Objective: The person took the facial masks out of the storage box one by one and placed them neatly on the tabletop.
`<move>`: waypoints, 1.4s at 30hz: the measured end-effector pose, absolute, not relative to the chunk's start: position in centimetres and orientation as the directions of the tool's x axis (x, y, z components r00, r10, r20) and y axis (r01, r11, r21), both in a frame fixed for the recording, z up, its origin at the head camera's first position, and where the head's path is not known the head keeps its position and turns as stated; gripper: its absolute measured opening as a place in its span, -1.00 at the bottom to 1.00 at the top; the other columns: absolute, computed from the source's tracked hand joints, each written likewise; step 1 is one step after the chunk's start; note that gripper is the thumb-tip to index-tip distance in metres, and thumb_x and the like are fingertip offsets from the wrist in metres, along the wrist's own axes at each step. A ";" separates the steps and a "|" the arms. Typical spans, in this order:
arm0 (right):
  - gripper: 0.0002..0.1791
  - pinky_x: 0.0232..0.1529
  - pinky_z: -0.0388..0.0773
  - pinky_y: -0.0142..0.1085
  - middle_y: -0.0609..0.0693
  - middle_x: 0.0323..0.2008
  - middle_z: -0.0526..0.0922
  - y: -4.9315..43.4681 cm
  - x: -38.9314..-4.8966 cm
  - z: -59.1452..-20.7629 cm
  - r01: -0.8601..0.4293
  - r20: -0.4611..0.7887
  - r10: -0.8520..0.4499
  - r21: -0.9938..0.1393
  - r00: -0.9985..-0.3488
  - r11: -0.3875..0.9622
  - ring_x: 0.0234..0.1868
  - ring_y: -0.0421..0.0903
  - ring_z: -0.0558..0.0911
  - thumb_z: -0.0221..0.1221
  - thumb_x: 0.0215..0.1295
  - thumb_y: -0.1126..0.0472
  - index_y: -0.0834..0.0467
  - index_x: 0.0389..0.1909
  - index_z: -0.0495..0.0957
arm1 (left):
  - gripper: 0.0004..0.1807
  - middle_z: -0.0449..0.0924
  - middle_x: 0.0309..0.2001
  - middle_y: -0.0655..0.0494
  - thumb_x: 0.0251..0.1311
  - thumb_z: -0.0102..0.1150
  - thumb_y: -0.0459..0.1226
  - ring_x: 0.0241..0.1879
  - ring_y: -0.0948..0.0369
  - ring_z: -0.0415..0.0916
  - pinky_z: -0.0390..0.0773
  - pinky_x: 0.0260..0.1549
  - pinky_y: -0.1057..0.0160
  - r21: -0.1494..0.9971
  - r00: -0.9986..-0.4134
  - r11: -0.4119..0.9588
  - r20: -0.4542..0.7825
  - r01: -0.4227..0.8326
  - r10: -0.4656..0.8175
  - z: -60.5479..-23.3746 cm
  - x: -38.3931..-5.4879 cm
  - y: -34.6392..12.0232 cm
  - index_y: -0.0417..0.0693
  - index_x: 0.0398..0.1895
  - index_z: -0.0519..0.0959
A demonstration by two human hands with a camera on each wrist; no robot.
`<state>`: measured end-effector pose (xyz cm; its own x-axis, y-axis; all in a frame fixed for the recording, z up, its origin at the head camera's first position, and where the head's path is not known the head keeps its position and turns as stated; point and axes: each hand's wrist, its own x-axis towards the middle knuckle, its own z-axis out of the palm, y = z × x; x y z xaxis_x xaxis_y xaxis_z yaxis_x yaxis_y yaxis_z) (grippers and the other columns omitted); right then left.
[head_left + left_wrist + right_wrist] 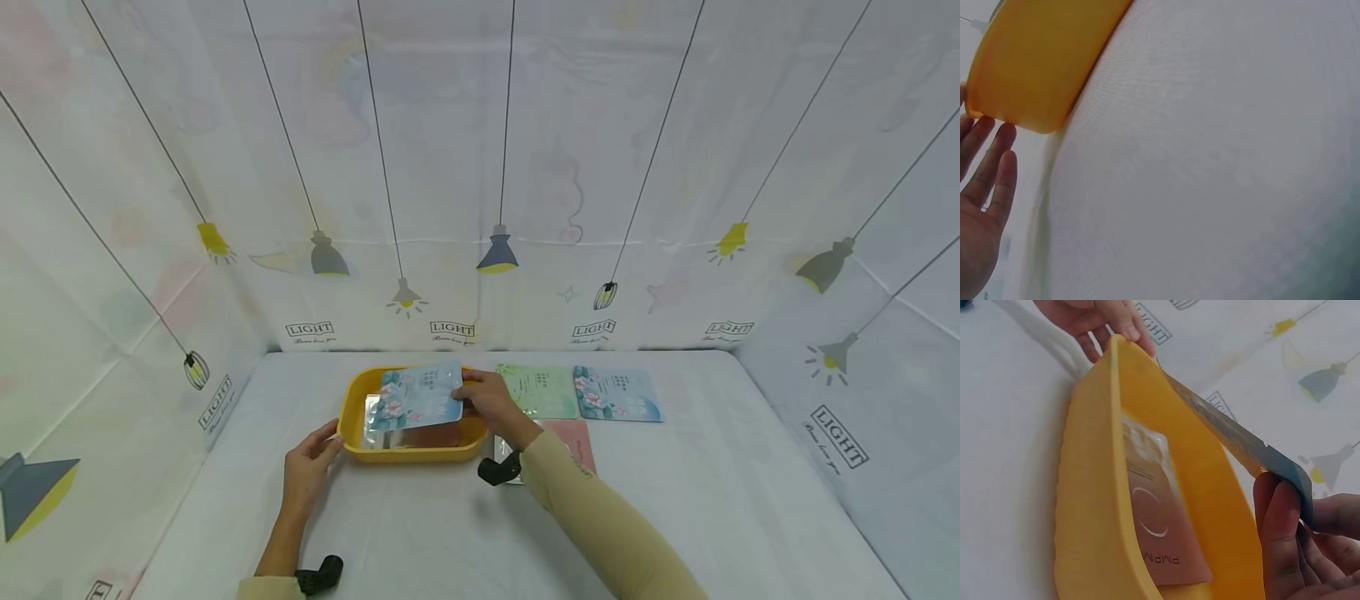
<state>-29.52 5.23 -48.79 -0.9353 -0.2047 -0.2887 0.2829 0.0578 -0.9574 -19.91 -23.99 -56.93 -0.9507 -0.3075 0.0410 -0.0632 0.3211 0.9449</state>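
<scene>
A light blue floral sachet point(420, 395) is tilted over the yellow tray point(411, 456). My right hand point(491, 404) pinches the sachet by its right edge between thumb and fingers, seen edge-on in the right wrist view. Inside the tray lies a pinkish-brown sachet point(1166, 534) with a silvery end. My left hand point(306, 468) touches the tray's left end; its fingers point(1005, 181) are fairly straight, with fingertips right at the tray's edge in the left wrist view.
Right of the tray lie a green sachet point(538, 392), another blue floral sachet point(618, 394) and a pink sachet point(573, 440), the last partly covered by the right forearm. A white cloth covers the table point(712, 500). Lamp-printed sheeting point(442, 167) hangs behind and beside it.
</scene>
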 end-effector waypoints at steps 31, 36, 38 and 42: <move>-0.47 -0.32 0.67 -0.36 0.12 -0.07 0.70 16.8 -28.8 -47.5 0.231 -0.236 -0.194 -0.972 -0.952 0.049 -0.33 -0.17 0.71 0.18 0.27 0.36 0.34 0.26 0.36 | -0.56 0.54 0.24 0.00 0.32 0.18 -0.11 -0.20 0.64 0.48 0.48 -0.22 0.62 0.943 -0.947 0.320 0.024 -0.085 -0.321 -57.1 -20.1 -24.0 -0.01 0.23 0.52; -0.40 -0.29 0.66 -0.37 0.10 -0.06 0.67 19.6 -28.2 -47.6 0.221 -0.235 -0.237 -0.972 -0.943 0.084 -0.30 -0.18 0.71 0.16 0.33 0.32 0.37 0.34 0.23 | -0.57 0.55 0.24 0.05 0.31 0.19 -0.12 -0.19 0.65 0.48 0.50 -0.23 0.61 0.943 -0.943 0.315 0.003 -0.108 -0.332 -57.1 -20.0 -24.0 0.03 0.23 0.53; -0.37 -0.27 0.66 -0.37 0.09 -0.04 0.67 20.6 -28.0 -47.8 0.217 -0.235 -0.242 -0.971 -0.941 0.098 -0.29 -0.18 0.71 0.16 0.34 0.30 0.37 0.36 0.20 | -0.57 0.55 0.24 0.03 0.31 0.19 -0.13 -0.20 0.65 0.48 0.50 -0.23 0.60 0.944 -0.944 0.314 0.005 -0.105 -0.329 -57.1 -20.1 -24.0 0.02 0.23 0.53; -0.37 -0.25 0.66 -0.36 0.02 -0.06 0.67 22.3 -27.8 -48.3 0.206 -0.230 -0.241 -0.971 -0.943 0.123 -0.28 -0.20 0.71 0.14 0.36 0.29 0.36 0.38 0.18 | -0.57 0.56 0.22 -0.03 0.31 0.19 -0.14 -0.21 0.62 0.50 0.50 -0.24 0.58 0.942 -0.946 0.325 0.029 -0.082 -0.323 -57.2 -20.2 -24.2 -0.03 0.22 0.54</move>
<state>-27.82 22.33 -48.33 -0.9428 -0.2407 -0.2305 0.2059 0.1232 -0.9708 -20.15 -24.20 -57.17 -0.9459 -0.3231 0.0289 -0.0820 0.3246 0.9423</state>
